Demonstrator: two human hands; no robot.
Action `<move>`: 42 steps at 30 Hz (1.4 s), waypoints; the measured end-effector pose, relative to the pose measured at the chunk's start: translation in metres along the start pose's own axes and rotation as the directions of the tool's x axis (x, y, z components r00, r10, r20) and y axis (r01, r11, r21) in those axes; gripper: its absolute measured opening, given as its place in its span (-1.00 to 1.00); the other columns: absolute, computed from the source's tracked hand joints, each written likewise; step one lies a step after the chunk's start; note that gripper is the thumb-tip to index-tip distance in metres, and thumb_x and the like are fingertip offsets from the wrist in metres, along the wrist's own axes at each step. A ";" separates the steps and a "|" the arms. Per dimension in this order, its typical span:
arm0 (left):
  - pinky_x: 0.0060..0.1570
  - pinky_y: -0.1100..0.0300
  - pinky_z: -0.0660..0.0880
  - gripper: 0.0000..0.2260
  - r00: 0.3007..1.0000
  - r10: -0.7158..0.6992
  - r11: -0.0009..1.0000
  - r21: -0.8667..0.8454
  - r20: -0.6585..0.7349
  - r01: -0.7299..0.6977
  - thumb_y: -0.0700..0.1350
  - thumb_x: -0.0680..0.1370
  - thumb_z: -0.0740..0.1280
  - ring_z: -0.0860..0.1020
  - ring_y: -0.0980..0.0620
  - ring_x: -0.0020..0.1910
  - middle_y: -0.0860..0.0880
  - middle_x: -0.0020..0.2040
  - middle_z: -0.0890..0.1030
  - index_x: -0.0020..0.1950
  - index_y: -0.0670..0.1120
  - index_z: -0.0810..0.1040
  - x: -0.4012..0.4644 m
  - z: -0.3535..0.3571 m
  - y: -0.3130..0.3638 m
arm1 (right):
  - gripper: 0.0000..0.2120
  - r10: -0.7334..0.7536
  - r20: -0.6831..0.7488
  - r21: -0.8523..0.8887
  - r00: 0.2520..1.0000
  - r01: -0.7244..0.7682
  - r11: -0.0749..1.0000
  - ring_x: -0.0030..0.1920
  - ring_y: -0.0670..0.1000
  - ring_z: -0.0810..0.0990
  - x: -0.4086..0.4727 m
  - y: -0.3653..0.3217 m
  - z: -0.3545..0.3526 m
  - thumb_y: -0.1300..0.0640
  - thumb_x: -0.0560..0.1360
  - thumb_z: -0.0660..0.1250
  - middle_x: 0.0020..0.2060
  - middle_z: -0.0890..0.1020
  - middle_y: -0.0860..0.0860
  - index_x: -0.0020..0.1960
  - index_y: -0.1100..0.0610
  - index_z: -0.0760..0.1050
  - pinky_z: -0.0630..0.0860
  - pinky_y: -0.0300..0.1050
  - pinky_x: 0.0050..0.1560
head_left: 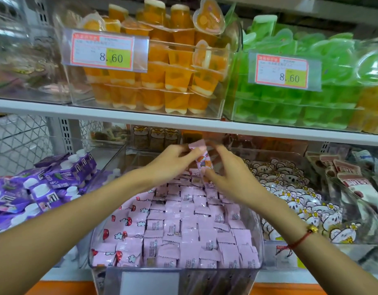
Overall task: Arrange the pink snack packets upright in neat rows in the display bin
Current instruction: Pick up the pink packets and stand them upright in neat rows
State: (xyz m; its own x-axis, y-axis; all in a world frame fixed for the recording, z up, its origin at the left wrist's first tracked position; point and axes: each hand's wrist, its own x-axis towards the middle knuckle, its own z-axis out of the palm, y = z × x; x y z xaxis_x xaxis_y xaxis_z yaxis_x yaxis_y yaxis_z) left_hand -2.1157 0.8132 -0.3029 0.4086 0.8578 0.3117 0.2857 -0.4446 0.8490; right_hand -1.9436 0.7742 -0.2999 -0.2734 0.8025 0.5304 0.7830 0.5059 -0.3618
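A clear display bin [258, 248] on the lower shelf holds several rows of pink snack packets [184, 226], most standing upright. Above the bin's far end both hands hold one pink packet [202, 160] with a cartoon print. My left hand [173, 160] pinches its top end between thumb and fingers. My right hand [224, 169] grips its lower end from the right. The far rows of the bin are partly hidden behind my hands.
Purple capped pouches [41, 186] fill the bin to the left; white koala-print packets [290, 199] fill the one to the right. The shelf edge [184, 122] runs just above my hands, with bins of orange jelly cups [158, 81] and green jelly cups [290, 99].
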 end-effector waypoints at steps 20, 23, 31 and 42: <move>-0.12 0.20 0.41 -0.69 0.981 -0.126 0.620 0.783 0.145 -0.037 0.13 0.62 0.09 0.55 0.00 -0.04 -0.02 0.13 0.58 0.28 0.10 0.47 0.049 0.015 -0.065 | -0.40 0.233 0.125 -0.067 0.964 -0.226 0.972 -0.11 0.09 0.58 0.058 0.061 0.021 0.22 0.49 0.36 -0.01 0.54 0.06 0.37 -0.02 0.09 0.53 0.01 -0.13; -0.15 0.20 0.40 -0.69 0.985 -0.115 0.600 0.799 0.126 -0.033 0.14 0.61 0.13 0.54 0.00 -0.06 -0.02 0.13 0.59 0.24 0.06 0.50 0.052 0.012 -0.065 | -0.42 0.202 0.227 -0.203 0.953 -0.156 0.967 -0.19 0.09 0.55 0.058 0.059 0.020 0.22 0.48 0.36 -0.10 0.49 0.06 0.34 -0.01 0.12 0.42 -0.10 -0.29; -0.17 0.19 0.39 -0.83 0.990 -0.101 0.694 0.720 0.094 0.003 -0.02 0.58 0.20 0.52 -0.06 -0.06 -0.08 0.09 0.58 0.09 -0.03 0.51 0.040 0.003 -0.046 | -0.65 0.265 0.295 -0.471 0.918 -0.102 0.876 0.11 0.16 0.53 0.073 0.059 0.031 0.11 0.52 0.31 0.19 0.52 0.12 0.30 0.02 0.43 0.39 -0.18 -0.08; 0.18 0.02 0.45 -0.66 0.994 -0.003 0.817 0.574 0.107 -0.059 -0.19 0.57 0.23 0.47 -0.04 0.21 -0.01 0.30 0.48 0.31 0.09 0.47 0.063 0.029 -0.024 | -0.81 0.252 0.037 -0.315 0.967 -0.228 0.921 -0.05 0.16 0.58 0.006 0.043 -0.009 0.18 0.45 0.29 -0.10 0.55 0.10 0.07 0.11 0.48 0.44 -0.13 -0.19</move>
State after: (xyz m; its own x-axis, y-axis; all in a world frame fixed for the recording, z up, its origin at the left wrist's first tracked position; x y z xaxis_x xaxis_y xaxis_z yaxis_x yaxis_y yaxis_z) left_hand -2.0714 0.8701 -0.3162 0.4981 0.8266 0.2619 0.7064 -0.5620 0.4303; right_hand -1.9071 0.7979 -0.3054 -0.0878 0.9153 0.3930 0.9598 0.1833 -0.2124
